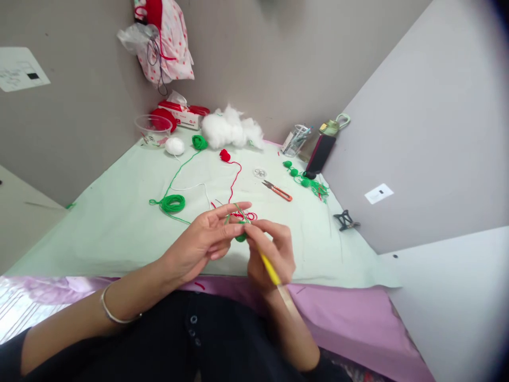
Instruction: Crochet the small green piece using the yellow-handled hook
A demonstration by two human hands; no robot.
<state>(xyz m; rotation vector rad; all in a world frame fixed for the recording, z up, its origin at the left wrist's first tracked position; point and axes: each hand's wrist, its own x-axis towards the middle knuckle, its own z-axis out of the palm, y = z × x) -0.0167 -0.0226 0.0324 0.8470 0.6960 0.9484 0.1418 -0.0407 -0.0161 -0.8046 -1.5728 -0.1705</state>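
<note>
My left hand (214,233) pinches a small green crochet piece (240,237) between thumb and fingers, with its index finger stretched out under green yarn. A crochet hook (269,268) with a yellow handle is in my right hand (274,252), its tip hidden at the green piece where both hands meet. Green yarn runs from my left hand to a loose green coil (173,203) and on to a green ball (199,142). Just beyond the fingers lies a tangle of red yarn (249,216), leading back to a small red ball (225,155).
Orange-handled thread snips (277,190) and a small clear dish (260,173) lie ahead. White stuffing (230,127), a white yarn ball (174,146), a clear tub (153,131) and a tissue box (185,114) stand behind. At right are green crocheted pieces (305,182), a phone (320,154) and a pen cup (295,140).
</note>
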